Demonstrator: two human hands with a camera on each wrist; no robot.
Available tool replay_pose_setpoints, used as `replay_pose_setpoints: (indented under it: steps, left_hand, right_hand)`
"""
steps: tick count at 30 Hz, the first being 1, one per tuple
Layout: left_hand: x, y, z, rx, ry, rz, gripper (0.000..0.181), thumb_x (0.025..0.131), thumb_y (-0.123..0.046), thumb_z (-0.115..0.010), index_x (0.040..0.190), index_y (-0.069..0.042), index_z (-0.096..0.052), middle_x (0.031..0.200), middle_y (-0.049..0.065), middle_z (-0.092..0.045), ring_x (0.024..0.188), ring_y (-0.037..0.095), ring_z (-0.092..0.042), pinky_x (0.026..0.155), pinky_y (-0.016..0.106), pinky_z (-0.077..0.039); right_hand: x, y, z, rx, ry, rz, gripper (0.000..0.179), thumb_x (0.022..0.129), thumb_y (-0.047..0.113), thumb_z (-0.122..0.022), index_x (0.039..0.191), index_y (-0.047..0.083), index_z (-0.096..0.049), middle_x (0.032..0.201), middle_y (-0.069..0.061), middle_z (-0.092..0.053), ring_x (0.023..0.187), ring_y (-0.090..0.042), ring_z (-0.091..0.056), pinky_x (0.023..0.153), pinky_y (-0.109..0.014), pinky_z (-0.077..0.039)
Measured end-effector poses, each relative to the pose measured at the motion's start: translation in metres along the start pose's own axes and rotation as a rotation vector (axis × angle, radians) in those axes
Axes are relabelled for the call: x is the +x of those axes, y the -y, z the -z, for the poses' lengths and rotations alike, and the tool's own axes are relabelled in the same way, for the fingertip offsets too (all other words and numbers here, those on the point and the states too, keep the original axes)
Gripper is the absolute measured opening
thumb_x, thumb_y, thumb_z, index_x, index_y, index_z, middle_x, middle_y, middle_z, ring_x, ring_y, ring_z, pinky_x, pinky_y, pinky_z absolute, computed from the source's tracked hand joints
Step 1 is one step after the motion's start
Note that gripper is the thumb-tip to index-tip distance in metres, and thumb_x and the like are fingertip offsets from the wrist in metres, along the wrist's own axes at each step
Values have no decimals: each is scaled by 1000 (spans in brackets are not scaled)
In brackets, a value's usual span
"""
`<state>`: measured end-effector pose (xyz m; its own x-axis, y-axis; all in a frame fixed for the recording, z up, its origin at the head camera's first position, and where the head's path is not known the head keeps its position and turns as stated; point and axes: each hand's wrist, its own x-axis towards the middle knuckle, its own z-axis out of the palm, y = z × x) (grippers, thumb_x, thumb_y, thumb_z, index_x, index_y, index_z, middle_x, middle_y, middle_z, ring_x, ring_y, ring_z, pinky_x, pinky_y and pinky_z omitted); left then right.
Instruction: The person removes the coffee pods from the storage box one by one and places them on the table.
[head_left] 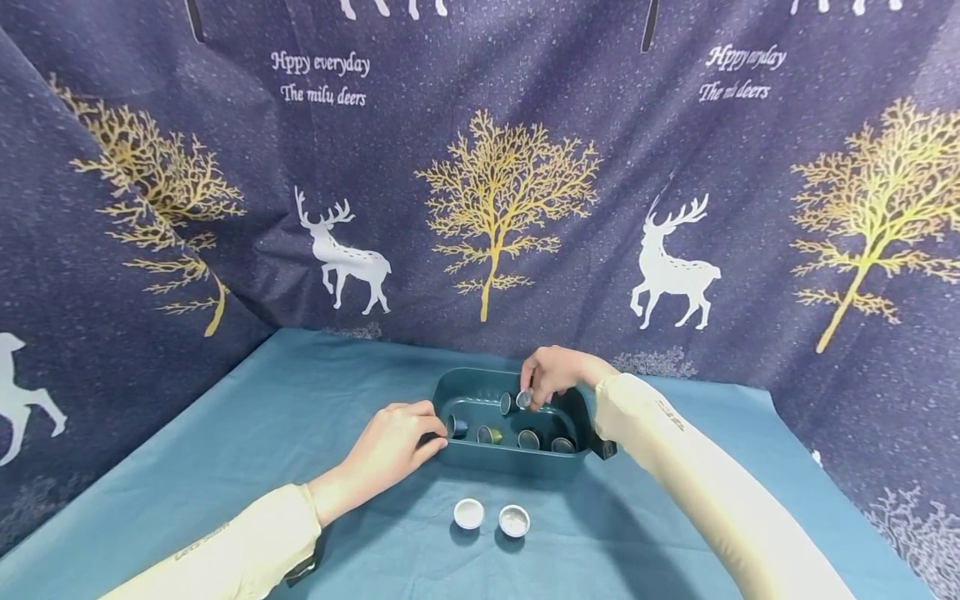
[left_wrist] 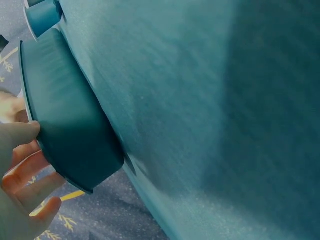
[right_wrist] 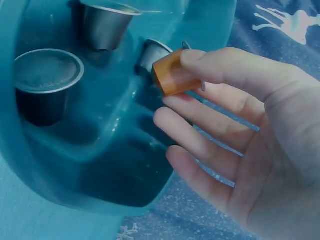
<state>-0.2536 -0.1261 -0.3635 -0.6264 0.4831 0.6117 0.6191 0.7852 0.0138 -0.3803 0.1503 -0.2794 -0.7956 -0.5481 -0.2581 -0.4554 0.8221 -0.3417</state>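
My right hand [head_left: 557,371] is over the back right of a dark teal plastic bin [head_left: 502,458]. Between thumb and finger it pinches an orange coffee capsule [right_wrist: 175,74], whose rim faces the palm; the other fingers are spread apart. My left hand [head_left: 393,437] grips the bin's left end, thumb and fingertips at the rim. Inside the bin lie several more capsules: a dark blue one [head_left: 457,427] at the left, a yellowish one [head_left: 487,435], a silver-lidded one [head_left: 528,439] and a dark one [head_left: 562,445] along the front. Another capsule [head_left: 506,403] is beside the pinched one.
Two small white round cups [head_left: 468,513] stand on the teal cloth [head_left: 360,367] in front of the bin. Behind the table hangs a dark blue curtain [head_left: 450,75] printed with deer and trees. The right sleeve [head_left: 675,442] reaches past the bin's right end.
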Motion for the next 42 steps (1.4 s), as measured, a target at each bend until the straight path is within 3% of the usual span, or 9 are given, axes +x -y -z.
replay_pose_setpoints:
  steps: [7,11,16,23,32,42]
  left_hand:
    - [0,-1,0,-6,-1,-1,7,83,-27,-79,87,-22,-78,83,-8,-65,74,7,-65,80,37,-56]
    - [0,-2,-1,-5,-1,-5,7,82,-27,-80,87,-22,-77,82,-9,-64,74,7,-65,79,37,-56]
    - [0,-2,-2,-4,-10,-10,6,82,-27,-80,86,-23,-77,82,-10,-64,74,7,-64,79,36,-56]
    - [1,-1,0,-12,-11,-17,6,82,-25,-80,86,-22,-77,82,-8,-66,75,7,-65,81,37,-56]
    - [0,0,0,-6,-8,-23,6,83,-25,-80,86,-22,-77,83,-8,-66,77,8,-66,83,37,-56]
    - [0,1,0,-8,-17,-25,6,83,-25,-80,87,-22,-77,82,-9,-64,78,7,-66,84,37,-56]
  right_hand:
    - [-11,2,9,109,-63,67,23,79,17,-79,100,10,-70,88,-1,-76,76,-21,-62,66,-31,-49]
    - [-20,4,6,159,-148,122,24,82,18,-78,103,10,-70,93,-3,-76,83,-12,-66,76,-29,-51]
    - [-38,15,-3,211,-239,157,28,82,17,-78,107,9,-68,94,-4,-76,84,-12,-72,80,-30,-54]
    - [-68,37,-23,256,-282,187,29,82,15,-80,108,9,-67,94,-5,-74,82,-17,-74,76,-29,-58]
    - [-100,59,-46,257,-337,247,30,81,17,-81,107,17,-67,95,-1,-74,77,-8,-71,68,-25,-56]
    - [-126,52,-71,334,-294,248,30,79,19,-82,104,22,-66,91,6,-73,77,-7,-71,74,-25,-57]
